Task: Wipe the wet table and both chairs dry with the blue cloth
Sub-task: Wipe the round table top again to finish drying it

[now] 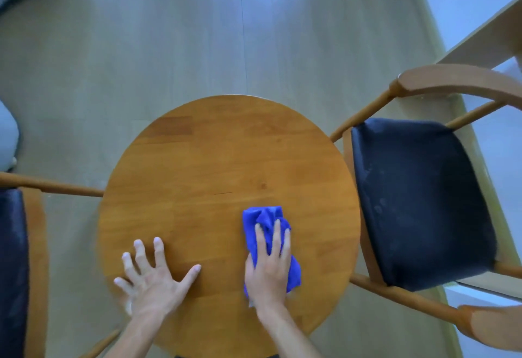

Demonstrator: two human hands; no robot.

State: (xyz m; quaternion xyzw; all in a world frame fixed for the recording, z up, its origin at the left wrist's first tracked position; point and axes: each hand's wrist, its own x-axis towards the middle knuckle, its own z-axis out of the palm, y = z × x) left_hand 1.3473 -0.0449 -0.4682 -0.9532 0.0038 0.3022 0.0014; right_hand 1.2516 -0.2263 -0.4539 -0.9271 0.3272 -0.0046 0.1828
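Observation:
A round wooden table point(214, 154) fills the middle of the head view. A crumpled blue cloth point(261, 218) lies on its near right part. My right hand point(268, 267) presses flat on the cloth with straight fingers. My left hand point(154, 275) rests on the table's near left edge, fingers spread wide and holding nothing. One wooden chair with a dark padded seat point(421, 202) stands right of the table; pale droplet marks show on the seat. A second chair's dark seat point(11, 267) shows at the left edge, mostly cut off.
Pale wood-look floor point(169, 47) lies beyond the table. A light wooden furniture edge point(491, 35) slants at the upper right, behind the right chair's curved backrest point(457, 81). Grey soft shapes point(8, 134) sit at the far left.

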